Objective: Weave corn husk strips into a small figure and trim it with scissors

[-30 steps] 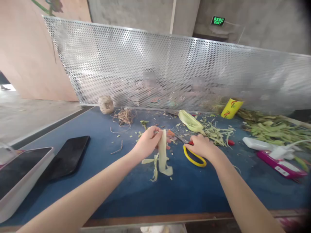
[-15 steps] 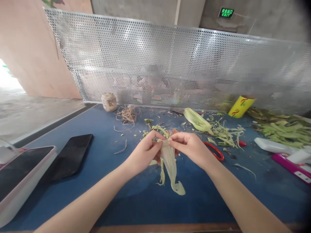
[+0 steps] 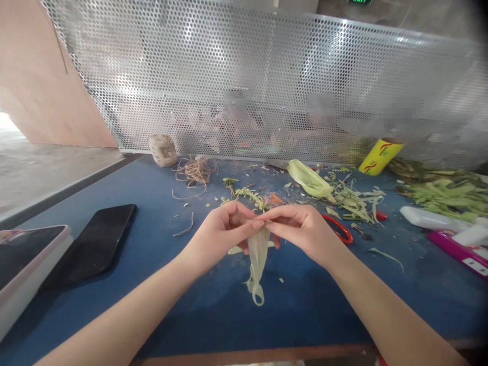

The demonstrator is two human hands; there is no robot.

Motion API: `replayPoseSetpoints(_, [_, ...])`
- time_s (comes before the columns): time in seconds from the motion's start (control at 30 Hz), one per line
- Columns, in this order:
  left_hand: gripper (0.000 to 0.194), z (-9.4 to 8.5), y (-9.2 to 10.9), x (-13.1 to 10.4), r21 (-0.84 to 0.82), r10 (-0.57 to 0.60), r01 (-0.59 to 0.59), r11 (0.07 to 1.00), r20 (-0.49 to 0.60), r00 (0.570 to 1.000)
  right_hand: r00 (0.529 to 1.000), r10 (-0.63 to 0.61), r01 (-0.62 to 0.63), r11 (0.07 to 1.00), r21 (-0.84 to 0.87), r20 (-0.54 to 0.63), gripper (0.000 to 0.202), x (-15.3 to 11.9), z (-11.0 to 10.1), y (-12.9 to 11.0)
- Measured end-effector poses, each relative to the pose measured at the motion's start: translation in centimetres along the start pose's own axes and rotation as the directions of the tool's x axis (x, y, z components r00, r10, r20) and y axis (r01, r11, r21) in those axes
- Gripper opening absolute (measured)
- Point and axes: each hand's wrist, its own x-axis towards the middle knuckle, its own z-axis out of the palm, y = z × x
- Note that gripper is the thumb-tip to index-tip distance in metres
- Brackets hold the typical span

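Nearest the viewer, the bare front of the blue tabletop spreads between the two forearms. At the left edge lies a pale-rimmed device, cut off by the frame, with a black phone just beside it.

In the middle, a pale husk strip hangs from both hands over the tabletop, its lower end curled into a small loop. The left hand pinches the strip's upper end, thumb and forefinger closed together on it. The right hand meets it there, its thumb and forefinger also closed on the same end, so the tips of both hands nearly touch. The other fingers of each hand curl beneath and are partly hidden.

A red loop shows just beyond the right wrist, and farther right sits a purple power strip.

Behind the hands lie green sprigs, then a cupped green husk beside a heap of shreds. Tangled twine lies at left, near a pale lump. A yellow tube leans at right near piled leaves. A perforated metal screen stands across the back.
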Motion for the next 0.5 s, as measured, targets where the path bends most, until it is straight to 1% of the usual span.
replayPoseSetpoints(0.1, [0.016,-0.15,-0.10,0.14,0.044,0.000,0.001,0.999,-0.006,1.000,1.000,0.002,-0.001,1.000,-0.010,0.031,0.017,-0.14,0.00,-0.23])
replayPoseSetpoints(0.2, [0.014,-0.31,-0.12,0.21,0.079,-0.016,0.017,0.997,-0.014,1.000,1.000,0.018,-0.019,0.997,-0.070,-0.012,0.015,-0.12,0.05,-0.18])
replayPoseSetpoints(0.33, [0.006,-0.32,-0.19,0.31,0.173,-0.017,0.023,0.985,-0.039,0.999,0.998,0.046,-0.049,0.998,-0.049,-0.052,0.018,-0.09,0.19,0.29])
replayPoseSetpoints(0.43, [0.006,-0.22,-0.35,0.40,0.226,0.004,0.008,0.974,-0.050,0.999,0.994,0.058,-0.064,0.996,-0.063,-0.091,0.012,-0.19,0.28,0.61])
replayPoseSetpoints(0.5, [0.006,-0.15,-0.42,0.42,0.224,0.010,0.003,0.975,-0.055,0.998,0.993,0.047,-0.056,0.995,-0.085,-0.107,0.010,-0.27,0.33,0.68])
